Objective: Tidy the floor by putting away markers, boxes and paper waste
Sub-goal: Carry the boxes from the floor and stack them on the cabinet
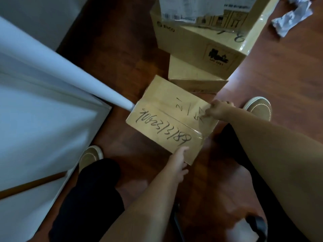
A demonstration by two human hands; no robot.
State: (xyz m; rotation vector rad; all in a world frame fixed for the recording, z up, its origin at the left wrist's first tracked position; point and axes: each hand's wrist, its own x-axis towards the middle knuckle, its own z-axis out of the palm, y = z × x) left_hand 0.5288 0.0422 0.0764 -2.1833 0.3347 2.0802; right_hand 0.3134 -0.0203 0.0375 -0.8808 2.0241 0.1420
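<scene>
A small taped cardboard box (167,117) with handwritten numbers on its top is low over the dark wooden floor between my feet. My right hand (218,110) grips its far right corner. My left hand (177,158) holds its near edge, fingers under the side. Behind it a larger cardboard box (206,41) with printed labels rests on top of another flat box (190,75). Crumpled white paper (291,18) lies on the floor at the top right.
A white table with a round tapered leg (73,75) fills the left side, its foot touching the small box's left corner. My two tan shoes (258,107) (90,156) stand on either side. A dark object with a white sheet (251,226) lies at the bottom right.
</scene>
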